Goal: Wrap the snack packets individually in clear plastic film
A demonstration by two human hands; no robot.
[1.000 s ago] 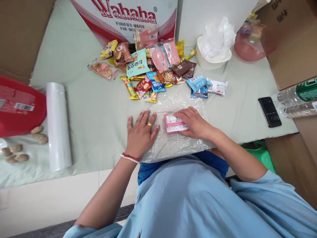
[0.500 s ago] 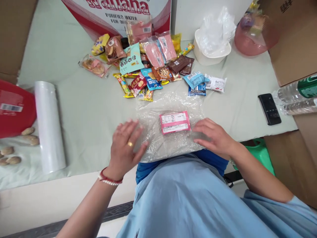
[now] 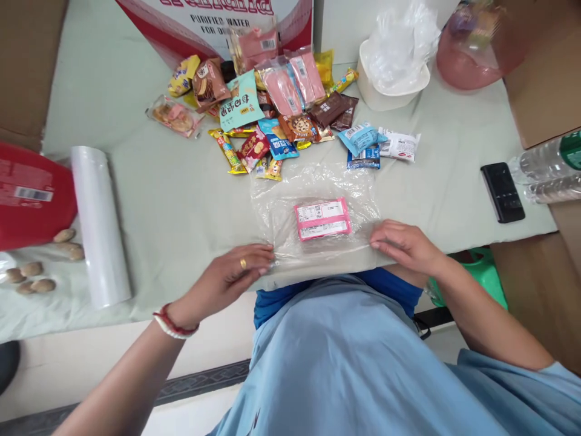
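Note:
A sheet of clear plastic film [image 3: 363,212] lies on the cloth-covered table right in front of me. On its middle rests a pink-and-white snack packet [image 3: 322,218], its printed label facing up. My left hand [image 3: 238,269], with a gold ring, pinches the film's near left corner between thumb and fingers. At the near right corner, my right hand [image 3: 402,242] has its fingertips closed on the film's edge. The film is drawn fairly flat between both hands, and neither hand touches the packet.
Beyond the film lies a pile of wrapped snacks [image 3: 272,115], with a white tub [image 3: 394,91] of plastic bags behind. At left are a roll of film [image 3: 100,227], a red container [image 3: 34,197] and several walnuts [image 3: 43,284]. A black phone [image 3: 502,192] and bottles [image 3: 549,166] are at right.
Both hands have come down from beside the packet to the film's near corners and closed on them. The film's near edge has folded or shifted away from me; the packet stays on it.

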